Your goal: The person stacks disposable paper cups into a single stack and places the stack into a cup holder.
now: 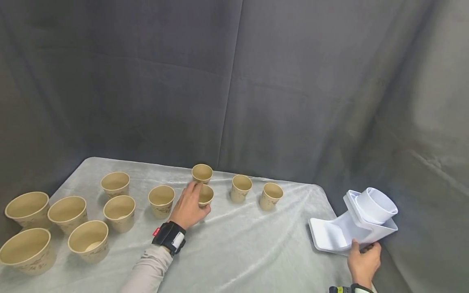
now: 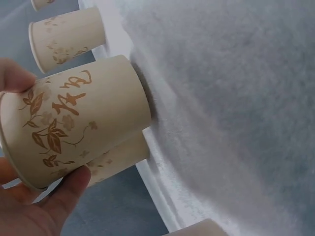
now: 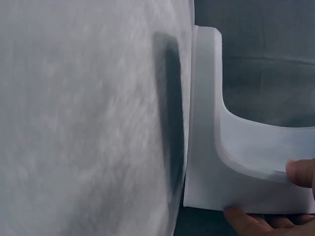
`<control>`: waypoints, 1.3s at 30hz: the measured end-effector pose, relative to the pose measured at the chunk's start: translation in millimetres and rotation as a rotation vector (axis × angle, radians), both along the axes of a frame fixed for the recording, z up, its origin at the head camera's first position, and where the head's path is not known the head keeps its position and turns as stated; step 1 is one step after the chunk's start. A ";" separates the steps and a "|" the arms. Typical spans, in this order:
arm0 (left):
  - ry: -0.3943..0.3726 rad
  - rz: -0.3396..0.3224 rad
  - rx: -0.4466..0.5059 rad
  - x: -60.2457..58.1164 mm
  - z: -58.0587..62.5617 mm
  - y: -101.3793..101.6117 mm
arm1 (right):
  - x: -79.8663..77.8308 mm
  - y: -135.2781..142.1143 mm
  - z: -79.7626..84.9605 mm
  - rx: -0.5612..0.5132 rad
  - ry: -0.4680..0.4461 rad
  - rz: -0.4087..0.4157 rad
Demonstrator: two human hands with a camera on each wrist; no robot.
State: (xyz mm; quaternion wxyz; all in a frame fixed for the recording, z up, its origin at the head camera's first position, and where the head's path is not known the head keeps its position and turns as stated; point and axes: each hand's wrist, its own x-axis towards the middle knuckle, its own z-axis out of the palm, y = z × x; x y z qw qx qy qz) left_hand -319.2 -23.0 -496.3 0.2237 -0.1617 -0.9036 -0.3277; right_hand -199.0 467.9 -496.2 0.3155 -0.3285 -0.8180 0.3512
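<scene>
My left hand (image 1: 188, 206) grips a small beige paper cup (image 1: 206, 197) from its left side. In the left wrist view, the thumb and fingers are around the rim end of this cup (image 2: 74, 115), which bears brown leaves and lettering. The cup's base is right at the cloth. Another paper cup (image 1: 202, 172) stands just behind it. At the table's right edge my right hand (image 1: 364, 262) holds a white plastic stand (image 1: 349, 228) with a tray-like foot and a round tube (image 1: 375, 205) on top. In the right wrist view, thumb and fingertips pinch the stand's curved wall (image 3: 206, 162).
Two small cups, one (image 1: 241, 188) and another (image 1: 271, 196), stand to the right of my left hand. Left of it are a cup (image 1: 161, 201) and several wider paper bowls, such as one (image 1: 27, 252) at the near left. Grey cloth (image 1: 234, 81) hangs behind the table.
</scene>
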 end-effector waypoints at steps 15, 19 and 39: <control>0.112 0.060 -0.024 36.4 29.7 1.0 | -3.4 -43.8 -0.6 0.034 0.049 0.100; 0.130 0.049 -0.019 45.1 30.8 2.2 | -13.6 -36.2 -19.8 0.050 0.077 0.117; 0.033 -0.040 -0.001 78.1 22.7 8.1 | 3.9 -85.0 5.6 0.038 0.086 0.207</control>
